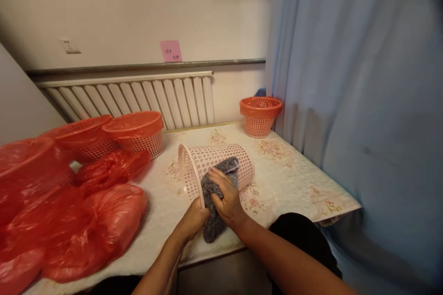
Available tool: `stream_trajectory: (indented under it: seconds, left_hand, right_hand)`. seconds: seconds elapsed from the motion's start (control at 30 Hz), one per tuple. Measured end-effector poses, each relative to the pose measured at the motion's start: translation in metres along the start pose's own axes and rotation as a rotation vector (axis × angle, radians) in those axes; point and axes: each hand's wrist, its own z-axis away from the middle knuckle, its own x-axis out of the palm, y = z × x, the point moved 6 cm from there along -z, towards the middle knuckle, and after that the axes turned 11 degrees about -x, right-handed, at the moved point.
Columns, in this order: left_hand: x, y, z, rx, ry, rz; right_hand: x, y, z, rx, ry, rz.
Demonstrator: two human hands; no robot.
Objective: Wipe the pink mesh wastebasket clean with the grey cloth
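A pale pink perforated plastic wastebasket [216, 154] lies on its side on the table, its open mouth facing left. My left hand [194, 218] grips the near edge of its rim, with fingers curled partly out of sight. Against the basket's outer wall, my right hand [225, 197] presses a dark grey cloth [213, 221]. The cloth drapes over the near side and hangs down below the rim. Fingers of the right hand are bent over the cloth.
Red plastic bags [86, 230] heap on the left of the table. Behind them stand red-lined baskets [133, 133]. Another red-lined basket [261, 117] sits at the back right corner beside a blue curtain [346, 78]. A radiator [155, 101] runs along the wall.
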Motion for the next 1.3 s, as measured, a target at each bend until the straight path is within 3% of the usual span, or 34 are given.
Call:
stream_trajectory:
  seconds: [0.17, 0.4, 0.6, 0.7, 0.83, 1.0, 1.1, 1.2, 1.3]
  left_hand:
    - [0.006, -0.008, 0.01, -0.004, -0.037, -0.103]
    - [0.03, -0.012, 0.028, 0.054, -0.167, -0.172]
    - [0.007, -0.003, 0.014, 0.014, 0.116, -0.054]
    - [0.007, 0.0, 0.008, -0.009, 0.098, 0.038]
    - [0.012, 0.01, 0.009, 0.033, 0.021, 0.098]
    - [0.011, 0.016, 0.007, 0.083, -0.065, 0.1]
    - [0.005, 0.013, 0.004, 0.065, -0.065, 0.084]
    - [0.003, 0.015, 0.002, 0.044, -0.071, 0.083]
    - [0.003, 0.019, 0.0, 0.052, -0.072, 0.112]
  right_hand:
    - [0.0, -0.015, -0.01, -0.101, -0.055, -0.023]
    - [-0.012, -0.013, -0.014, -0.07, -0.029, 0.012]
    - [-0.012, -0.017, -0.011, -0.085, -0.026, 0.001]
    - [-0.01, -0.012, -0.012, -0.084, -0.046, 0.004]
    - [-0.02, 0.025, -0.013, 0.011, -0.026, 0.076]
    - [-0.067, 0.105, -0.001, 0.328, 0.236, 0.356]
    - [-0.084, 0.125, 0.012, 0.472, 0.376, 0.481]
    - [-0.075, 0.109, 0.014, 0.443, 0.413, 0.451]
    - [-0.044, 0.066, 0.005, 0.283, 0.272, 0.277]
